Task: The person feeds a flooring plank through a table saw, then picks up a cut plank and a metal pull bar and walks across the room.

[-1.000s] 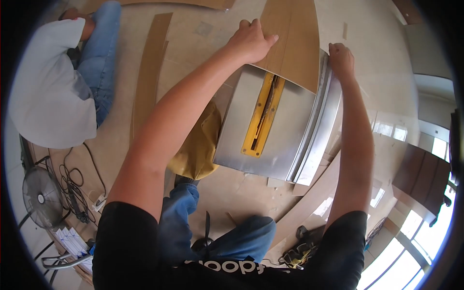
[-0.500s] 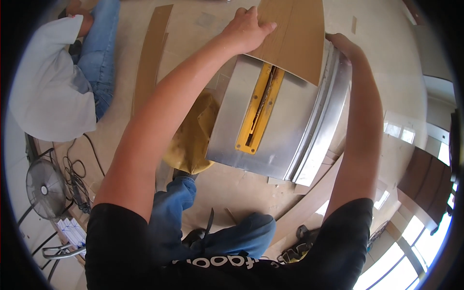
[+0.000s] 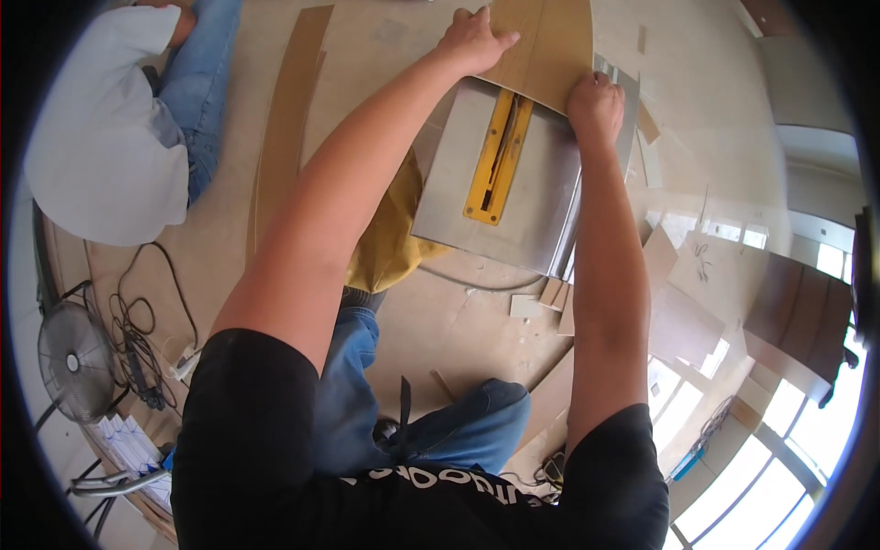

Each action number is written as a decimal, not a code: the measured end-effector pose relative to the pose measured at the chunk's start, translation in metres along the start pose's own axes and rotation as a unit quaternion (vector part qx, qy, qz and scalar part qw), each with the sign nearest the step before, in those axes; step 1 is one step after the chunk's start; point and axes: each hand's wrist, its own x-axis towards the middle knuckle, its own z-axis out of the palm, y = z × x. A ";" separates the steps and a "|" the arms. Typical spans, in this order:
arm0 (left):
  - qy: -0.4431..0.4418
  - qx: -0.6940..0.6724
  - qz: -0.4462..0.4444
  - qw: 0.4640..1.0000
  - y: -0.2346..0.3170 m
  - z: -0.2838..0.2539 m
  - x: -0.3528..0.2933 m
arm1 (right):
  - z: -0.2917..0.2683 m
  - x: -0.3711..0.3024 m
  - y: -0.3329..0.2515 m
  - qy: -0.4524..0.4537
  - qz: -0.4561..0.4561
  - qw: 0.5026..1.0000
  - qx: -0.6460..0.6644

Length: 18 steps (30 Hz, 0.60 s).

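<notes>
Under both palms in the head view, a brown board (image 3: 547, 50) lies flat on the table saw (image 3: 513, 183). Left hand (image 3: 474, 41) presses with fingers spread; right hand (image 3: 596, 103) seems curled over the near edge, steadying it beyond the yellow insert (image 3: 495, 160).
</notes>
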 end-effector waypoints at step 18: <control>0.037 0.005 -0.001 0.999 -0.002 0.001 -0.011 | 0.003 -0.013 0.005 0.063 -0.013 0.995 0.071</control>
